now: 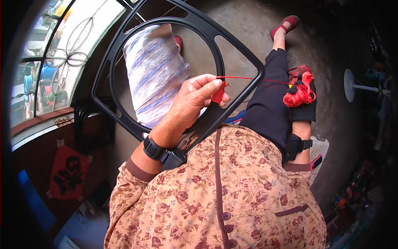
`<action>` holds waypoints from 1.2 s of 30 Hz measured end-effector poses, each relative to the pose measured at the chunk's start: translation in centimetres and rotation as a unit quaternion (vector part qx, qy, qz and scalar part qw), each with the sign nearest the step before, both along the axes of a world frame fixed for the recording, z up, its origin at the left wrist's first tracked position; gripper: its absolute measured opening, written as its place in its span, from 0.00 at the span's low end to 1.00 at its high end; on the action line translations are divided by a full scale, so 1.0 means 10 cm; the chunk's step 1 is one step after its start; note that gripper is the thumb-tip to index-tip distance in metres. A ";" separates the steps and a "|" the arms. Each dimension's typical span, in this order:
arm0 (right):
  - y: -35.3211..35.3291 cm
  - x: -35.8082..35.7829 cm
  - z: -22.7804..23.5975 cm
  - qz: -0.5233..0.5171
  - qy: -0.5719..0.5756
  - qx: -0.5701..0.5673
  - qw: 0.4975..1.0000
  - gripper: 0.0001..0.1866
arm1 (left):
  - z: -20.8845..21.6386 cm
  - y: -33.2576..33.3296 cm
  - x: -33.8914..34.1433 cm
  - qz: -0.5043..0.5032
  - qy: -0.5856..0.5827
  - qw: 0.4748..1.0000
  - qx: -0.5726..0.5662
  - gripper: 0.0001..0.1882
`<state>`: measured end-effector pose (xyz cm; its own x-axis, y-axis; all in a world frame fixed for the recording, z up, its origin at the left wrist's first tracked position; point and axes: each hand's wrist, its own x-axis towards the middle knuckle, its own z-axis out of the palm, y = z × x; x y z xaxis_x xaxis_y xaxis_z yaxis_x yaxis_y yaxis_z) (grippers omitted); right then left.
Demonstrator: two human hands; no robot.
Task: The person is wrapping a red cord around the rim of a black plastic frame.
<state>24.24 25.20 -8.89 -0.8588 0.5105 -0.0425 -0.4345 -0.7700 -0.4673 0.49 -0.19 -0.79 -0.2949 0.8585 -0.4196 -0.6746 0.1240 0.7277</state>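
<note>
My left hand (195,101) pinches a small red piece (218,94) against the rim of a large black plastic frame (207,29) with a round opening, which leans on my lap. A taut red cord (257,79) runs from that piece across the frame to a bundle of red cord (299,95) at my right thigh. My right hand (302,124) is mostly hidden behind my black-trousered leg and seems to hold the bundle; only its wrist with a black band shows. Both wrists wear black bands.
A white sack with blue stripes (155,70) stands behind the frame's opening. More black frames (89,124) are stacked by the door on the left. A white round stand (352,85) stands on the concrete floor at right. My feet wear red shoes (286,25).
</note>
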 end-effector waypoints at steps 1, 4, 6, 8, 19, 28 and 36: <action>0.04 0.09 -0.03 -0.011 -0.049 0.040 0.998 0.17 | 0.01 -0.01 0.01 0.017 -0.018 1.000 0.000 0.10; 0.15 0.33 -0.08 -0.046 -0.197 0.159 0.966 0.18 | 0.08 0.03 0.00 0.021 -0.048 0.999 -0.014 0.10; 0.12 0.33 -0.14 -0.124 -0.235 0.142 0.954 0.18 | 0.04 0.07 0.01 0.023 -0.035 0.999 -0.002 0.10; -0.07 0.04 0.07 -0.140 -0.285 0.209 0.925 0.14 | 0.01 0.07 0.00 0.031 -0.017 0.999 0.008 0.09; -0.59 -1.31 0.62 -0.134 -0.334 0.497 0.790 0.13 | 0.34 -0.09 0.00 -0.078 0.073 0.993 -0.045 0.10; -1.04 -1.40 0.40 0.191 -0.090 0.157 0.965 0.17 | 0.14 -0.03 0.12 -0.104 0.002 0.994 -0.031 0.13; -1.00 -1.43 0.79 0.305 0.032 -0.038 0.951 0.37 | -0.08 -0.11 0.10 -0.086 0.066 0.992 0.069 0.06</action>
